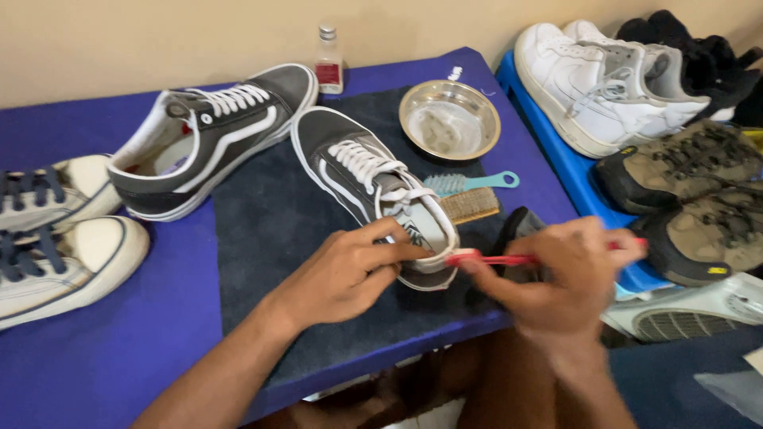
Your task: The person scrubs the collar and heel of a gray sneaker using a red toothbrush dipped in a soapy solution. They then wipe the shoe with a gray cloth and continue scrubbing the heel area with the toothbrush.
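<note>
A grey sneaker (362, 171) with white laces and a white sole lies on a dark cloth (270, 222), its heel towards me. My left hand (350, 270) grips the heel of that sneaker. My right hand (568, 274), blurred by motion, holds a red toothbrush (489, 258) whose head touches the white heel edge. The matching grey sneaker (211, 139) lies to the left at the back, partly on the cloth.
A steel bowl (450, 119), a small bottle (328, 59), a teal brush (470, 183) and a wooden brush (469, 205) lie behind the sneaker. A cream pair (60, 238) sits at left. White (596, 75), black (691, 48) and olive shoes (699, 199) fill the right.
</note>
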